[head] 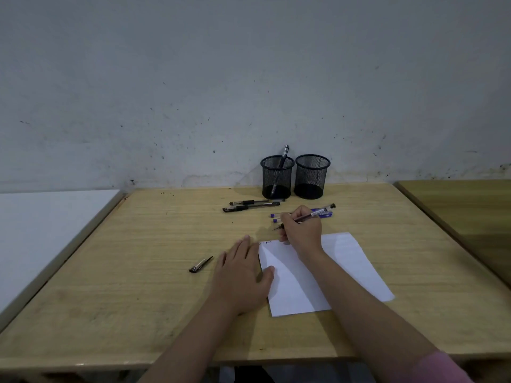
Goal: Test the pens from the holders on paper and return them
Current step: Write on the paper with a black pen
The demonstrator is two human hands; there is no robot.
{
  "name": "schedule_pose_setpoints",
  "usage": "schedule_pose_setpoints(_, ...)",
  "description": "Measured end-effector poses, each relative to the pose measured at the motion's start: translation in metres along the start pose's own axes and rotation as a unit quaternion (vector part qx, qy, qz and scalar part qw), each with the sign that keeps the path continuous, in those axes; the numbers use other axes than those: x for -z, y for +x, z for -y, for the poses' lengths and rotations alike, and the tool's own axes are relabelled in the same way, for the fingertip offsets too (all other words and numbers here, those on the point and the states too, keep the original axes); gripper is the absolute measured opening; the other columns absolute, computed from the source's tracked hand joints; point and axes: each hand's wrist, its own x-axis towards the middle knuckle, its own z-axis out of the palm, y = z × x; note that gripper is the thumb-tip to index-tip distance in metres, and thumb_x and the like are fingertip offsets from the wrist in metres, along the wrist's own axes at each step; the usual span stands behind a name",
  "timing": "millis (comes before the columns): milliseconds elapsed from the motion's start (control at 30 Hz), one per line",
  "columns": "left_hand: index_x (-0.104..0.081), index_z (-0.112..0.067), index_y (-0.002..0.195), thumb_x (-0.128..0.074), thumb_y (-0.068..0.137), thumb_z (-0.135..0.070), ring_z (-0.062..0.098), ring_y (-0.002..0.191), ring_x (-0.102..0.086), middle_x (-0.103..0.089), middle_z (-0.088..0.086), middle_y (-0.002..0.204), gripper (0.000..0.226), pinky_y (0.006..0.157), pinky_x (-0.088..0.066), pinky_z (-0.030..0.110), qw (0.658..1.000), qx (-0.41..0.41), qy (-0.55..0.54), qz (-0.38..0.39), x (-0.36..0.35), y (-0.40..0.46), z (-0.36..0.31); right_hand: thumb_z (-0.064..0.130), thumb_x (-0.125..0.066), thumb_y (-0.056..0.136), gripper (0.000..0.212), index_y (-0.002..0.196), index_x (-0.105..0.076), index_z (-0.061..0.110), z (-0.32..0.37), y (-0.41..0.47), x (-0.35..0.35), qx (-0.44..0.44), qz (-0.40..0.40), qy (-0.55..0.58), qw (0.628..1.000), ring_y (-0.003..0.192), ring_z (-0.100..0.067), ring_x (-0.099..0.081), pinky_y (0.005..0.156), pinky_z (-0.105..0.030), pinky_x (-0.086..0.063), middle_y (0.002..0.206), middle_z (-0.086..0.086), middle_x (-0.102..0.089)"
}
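Observation:
My right hand point(302, 230) grips an uncapped pen point(313, 214) in a writing hold, its tip just past the far left corner of the white paper point(351, 261). Small marks show at that corner. My left hand point(243, 275) lies flat on the table, thumb on the paper's left edge. A pen cap point(201, 265) lies left of that hand. Two black mesh holders stand at the wall: the left holder point(276, 176) has one pen in it, the right holder point(312, 176) looks empty. Two black pens point(250, 205) and two blue pens point(323, 212) lie in front of the holders.
The wooden table point(138, 272) meets a grey wall at the back. A white surface point(41, 230) adjoins on the left and another wooden table point(470, 211) on the right.

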Motion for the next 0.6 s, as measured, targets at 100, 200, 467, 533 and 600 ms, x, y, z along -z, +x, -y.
schedule_pose_setpoints(100, -0.013, -0.02, 0.146, -0.036, 0.089, -0.05, 0.014, 0.144, -0.006, -0.009, -0.002, 0.157, 0.068, 0.118, -0.006, 0.043, 1.0, -0.006, -0.018, -0.014, 0.001, -0.001, 0.0, 0.019, -0.071, 0.083, 0.037, 0.061, -0.042, 0.013, 0.003, -0.003, -0.001, -0.009, 0.006, 0.021, 1.0, 0.032, -0.015, -0.053, 0.037, -0.025, -0.047, 0.04, -0.002, -0.055)
schedule_pose_setpoints(200, -0.032, -0.015, 0.141, -0.047, 0.088, -0.038, 0.018, 0.138, -0.029, -0.032, 0.002, 0.15, 0.06, 0.115, -0.022, 0.044, 0.993, -0.04, -0.041, -0.107, 0.007, -0.01, -0.002, 0.025, -0.079, 0.075, 0.038, 0.063, -0.046, 0.01, 0.013, -0.01, 0.0, -0.016, 0.031, 0.01, 0.999, 0.036, -0.018, -0.056, 0.04, -0.026, -0.049, 0.047, -0.012, -0.06)
schedule_pose_setpoints(467, -0.052, -0.016, 0.125, -0.059, 0.083, -0.026, 0.025, 0.112, -0.049, -0.053, 0.006, 0.122, 0.044, 0.092, -0.043, 0.041, 0.964, 0.156, -0.038, -0.213, 0.047, -0.035, 0.05, 0.027, -0.073, 0.08, 0.022, 0.078, -0.062, 0.008, 0.038, -0.058, 0.009, 0.049, 0.118, -0.047, 0.991, 0.051, -0.008, -0.06, 0.046, -0.019, -0.047, 0.071, -0.005, -0.067)
schedule_pose_setpoints(533, -0.062, -0.02, 0.114, -0.058, 0.084, -0.026, 0.023, 0.104, -0.052, -0.057, 0.002, 0.111, 0.031, 0.086, -0.048, 0.038, 0.968, 0.177, -0.06, -0.169, 0.051, -0.041, 0.062, 0.025, -0.07, 0.083, 0.013, 0.079, -0.065, 0.013, 0.04, -0.072, 0.014, 0.035, 0.135, -0.043, 0.989, 0.059, -0.011, -0.059, 0.047, -0.022, -0.047, 0.074, -0.004, -0.066)
schedule_pose_setpoints(600, -0.068, -0.022, 0.098, -0.059, 0.084, -0.022, 0.021, 0.098, -0.055, -0.061, 0.0, 0.101, 0.017, 0.082, -0.05, 0.037, 0.968, 0.168, -0.102, -0.159, 0.052, -0.046, 0.065, 0.018, -0.068, 0.085, 0.006, 0.079, -0.066, 0.018, 0.043, -0.083, 0.02, 0.024, 0.151, -0.024, 0.988, 0.064, -0.013, -0.057, 0.047, -0.024, -0.046, 0.077, -0.003, -0.066)
